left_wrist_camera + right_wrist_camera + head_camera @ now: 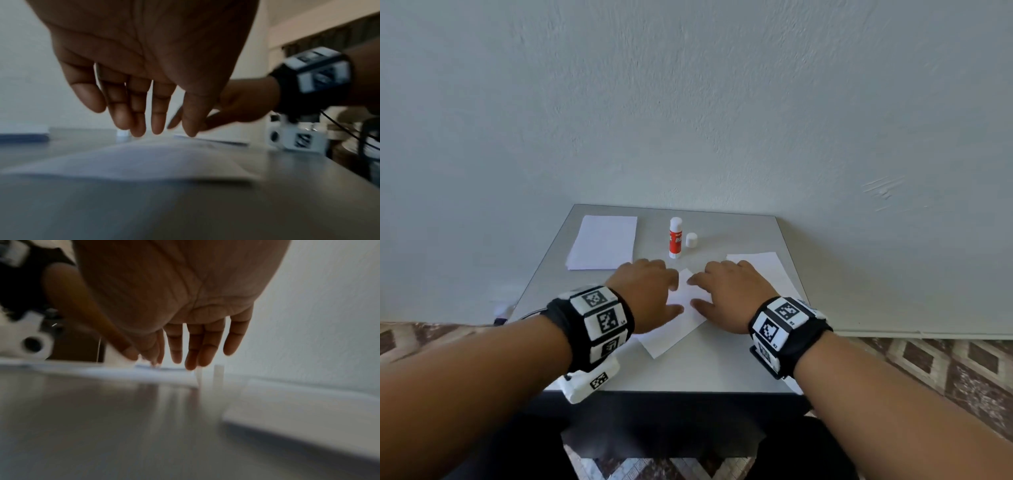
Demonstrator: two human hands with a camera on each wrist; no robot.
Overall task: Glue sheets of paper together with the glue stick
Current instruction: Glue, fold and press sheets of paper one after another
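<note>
A white sheet of paper (681,325) lies at an angle in the middle of the small grey table (705,373). Both hands are over it, palms down, fingers straight. My left hand (650,291) covers the sheet's left part, and its fingertips (141,131) touch the paper (144,159). My right hand (729,291) is at the sheet's right corner, fingertips (191,365) just above or on the paper (164,374). Behind the hands stands the uncapped red and white glue stick (675,238), with its white cap (691,240) beside it.
A stack of white paper (604,241) lies at the table's back left. Another sheet (767,270) lies at the right edge, partly under my right hand. The table stands against a pale wall (688,102). Patterned floor tiles (945,363) surround it.
</note>
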